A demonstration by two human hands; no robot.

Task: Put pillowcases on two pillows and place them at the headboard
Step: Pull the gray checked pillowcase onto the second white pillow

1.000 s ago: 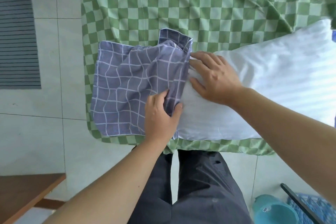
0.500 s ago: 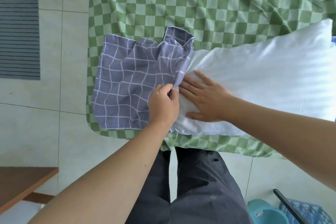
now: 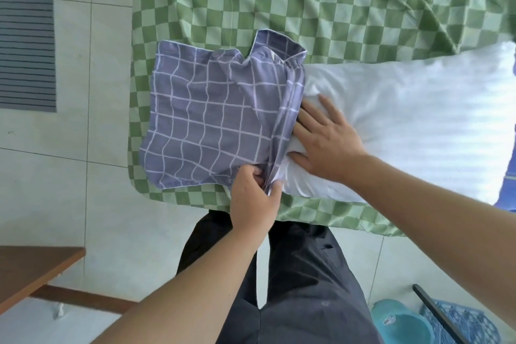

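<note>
Presently the pillowcase (image 3: 212, 120) lies at the near corner of the bed (image 3: 321, 5), its open mouth turned to the pillow (image 3: 405, 120), whose end sits just inside that mouth. Since a second ago my left hand (image 3: 252, 204) has dropped from mid-hem to the near corner of the opening, where thumb and curled fingers now pinch the hem and draw it toward me. My right hand (image 3: 326, 142) has slid down the pillow from the far side of the mouth to the near end; it lies flat, fingers straight and spread, pressing the stuffing toward the opening, with nothing gripped. The case has also spread flatter over the bed than it was. My reading: the near corner of the pillow is being fed in, and only a small part of the pillow is covered, so this first pillow is at an early stage. How deep the pillow reaches inside the case cannot be told, since the cloth hides it. The fingertips of my left hand are tucked into the folds. The pillow's far end runs off the right edge of the view. A blue strip at that edge may be a second case or pillow; I cannot tell. No headboard is in view. Below the bed are tiled floor (image 3: 69, 198), my dark trousers (image 3: 293, 288), a teal basin (image 3: 399, 327) and a wooden corner (image 3: 30, 268).
</note>
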